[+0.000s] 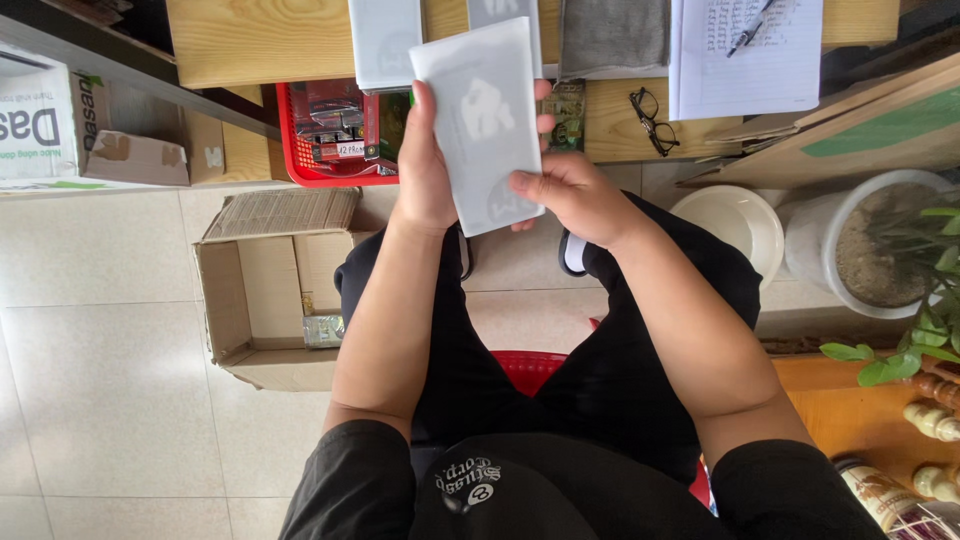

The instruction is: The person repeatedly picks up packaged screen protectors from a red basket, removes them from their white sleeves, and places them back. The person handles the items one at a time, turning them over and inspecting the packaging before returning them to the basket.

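Bag (485,120) of thin grey plastic up in front of me, above my lap, just short of desk (250,40); my left hand (425,170) curled round its left edge, fingers behind, thumb in front; my right hand (570,195) pinching bottom right corner, fingers closed on it; plastic looks slippy, so loose pinch could let bag slide down onto my knees or floor; hard pull at corner might rip it; glasses (652,120) lie near on desk; careless elbow swing could knock them off.
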